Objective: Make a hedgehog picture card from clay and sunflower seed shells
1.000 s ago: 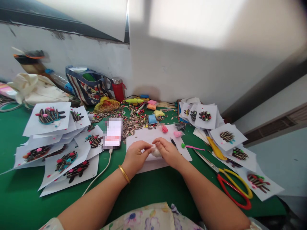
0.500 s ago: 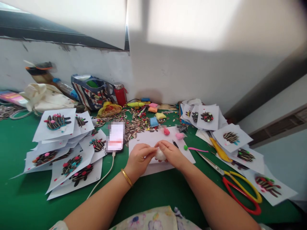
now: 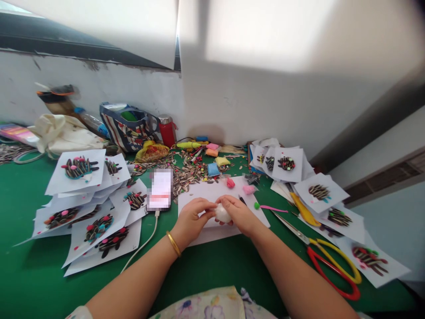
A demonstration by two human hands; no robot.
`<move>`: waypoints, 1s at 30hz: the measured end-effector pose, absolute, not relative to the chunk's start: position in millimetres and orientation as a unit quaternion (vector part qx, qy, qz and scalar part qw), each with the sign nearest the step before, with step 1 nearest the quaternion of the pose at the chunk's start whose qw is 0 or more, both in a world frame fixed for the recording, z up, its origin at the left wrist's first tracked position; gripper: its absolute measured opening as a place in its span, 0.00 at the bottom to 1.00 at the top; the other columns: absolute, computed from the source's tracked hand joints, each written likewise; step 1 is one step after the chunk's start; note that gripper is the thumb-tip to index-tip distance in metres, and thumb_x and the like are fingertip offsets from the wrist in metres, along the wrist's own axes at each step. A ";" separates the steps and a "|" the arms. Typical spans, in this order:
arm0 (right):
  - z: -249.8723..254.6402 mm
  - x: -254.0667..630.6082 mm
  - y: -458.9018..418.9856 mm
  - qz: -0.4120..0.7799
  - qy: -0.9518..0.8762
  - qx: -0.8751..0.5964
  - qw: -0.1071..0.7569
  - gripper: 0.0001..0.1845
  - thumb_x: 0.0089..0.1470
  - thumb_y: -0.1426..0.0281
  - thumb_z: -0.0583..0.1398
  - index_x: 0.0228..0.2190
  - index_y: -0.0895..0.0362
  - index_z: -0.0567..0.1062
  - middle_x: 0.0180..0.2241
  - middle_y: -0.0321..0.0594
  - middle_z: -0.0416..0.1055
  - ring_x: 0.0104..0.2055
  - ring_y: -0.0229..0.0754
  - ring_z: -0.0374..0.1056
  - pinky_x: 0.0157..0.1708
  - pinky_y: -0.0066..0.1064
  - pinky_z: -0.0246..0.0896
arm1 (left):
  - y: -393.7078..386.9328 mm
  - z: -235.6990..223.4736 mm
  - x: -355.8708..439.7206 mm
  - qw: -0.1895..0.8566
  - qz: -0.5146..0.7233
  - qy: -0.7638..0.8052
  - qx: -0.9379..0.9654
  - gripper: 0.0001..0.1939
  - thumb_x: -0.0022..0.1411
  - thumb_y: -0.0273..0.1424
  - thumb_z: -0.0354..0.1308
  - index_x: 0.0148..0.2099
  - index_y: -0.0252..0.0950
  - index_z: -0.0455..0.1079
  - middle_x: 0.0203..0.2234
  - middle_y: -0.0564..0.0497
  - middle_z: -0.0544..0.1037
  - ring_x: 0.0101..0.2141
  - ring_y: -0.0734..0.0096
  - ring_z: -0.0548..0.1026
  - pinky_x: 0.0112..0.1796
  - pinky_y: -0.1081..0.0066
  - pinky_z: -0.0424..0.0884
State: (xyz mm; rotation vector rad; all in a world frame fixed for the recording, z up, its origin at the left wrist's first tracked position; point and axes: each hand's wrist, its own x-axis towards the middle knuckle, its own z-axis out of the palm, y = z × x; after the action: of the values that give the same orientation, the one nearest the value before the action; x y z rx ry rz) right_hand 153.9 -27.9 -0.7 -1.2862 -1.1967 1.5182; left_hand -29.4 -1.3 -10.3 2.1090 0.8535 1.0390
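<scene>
My right hand (image 3: pixel 238 215) is wrapped around a soft white lump (image 3: pixel 223 213), which looks like modelling clay, possibly in clear film. At the lump's left edge, the thumb and fingertips of my left hand (image 3: pixel 195 217) are pinched together; whatever lies between them is too small to make out. Both hands are over a white sheet of paper (image 3: pixel 195 239) on the green table. Beyond them on the sheet lie a red clay piece (image 3: pixel 230 182) and a pink clay packet (image 3: pixel 248 189). A black pen (image 3: pixel 243 200) lies beside my right hand.
A phone (image 3: pixel 160 190) with a white cable lies left of the sheet. Papers with seed hedgehogs (image 3: pixel 79 168) are stacked at left and right. Large scissors (image 3: pixel 308 239) lie at right. Loose sunflower seeds (image 3: pixel 186 170), clay packets (image 3: pixel 213 169) and a red flask (image 3: pixel 168 131) are behind.
My left fingertips have shifted slightly on the white lump's left side, and more of the lump shows between the hands. The surrounding things have stayed in place.
</scene>
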 end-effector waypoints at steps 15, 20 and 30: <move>-7.1 154.5 -23.8 0.580 -0.445 -0.519 0.443 0.23 0.56 0.49 0.54 0.38 0.55 0.69 0.23 0.37 0.74 0.22 0.38 0.70 0.16 0.22 0.49 | 0.8 -13.5 -27.7 0.312 0.487 0.369 0.727 0.07 0.59 0.29 0.61 0.42 0.38 0.73 0.34 0.51 0.76 0.35 0.69 0.74 0.39 0.68 0.70; -6.0 149.2 -26.3 0.583 -0.455 -0.516 0.433 0.23 0.56 0.49 0.54 0.38 0.56 0.69 0.23 0.36 0.73 0.22 0.38 0.70 0.16 0.22 0.50 | -3.1 -10.2 -27.5 0.305 0.443 0.348 0.768 0.04 0.61 0.28 0.60 0.38 0.39 0.75 0.32 0.50 0.77 0.35 0.68 0.73 0.40 0.68 0.69; -14.3 180.0 -10.5 0.263 -0.571 -0.615 0.477 0.19 0.61 0.56 0.51 0.44 0.55 0.71 0.40 0.43 0.73 0.41 0.45 0.69 0.35 0.33 0.66 | 5.0 -16.4 -28.5 0.497 0.526 0.436 0.534 0.14 0.57 0.37 0.63 0.45 0.37 0.76 0.36 0.48 0.79 0.36 0.67 0.75 0.39 0.68 0.70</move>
State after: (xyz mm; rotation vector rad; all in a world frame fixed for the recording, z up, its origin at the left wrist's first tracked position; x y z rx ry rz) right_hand 180.0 -10.5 -14.3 -1.5015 -1.3950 0.6420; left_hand -28.5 5.0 -16.4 1.2936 1.0569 1.2742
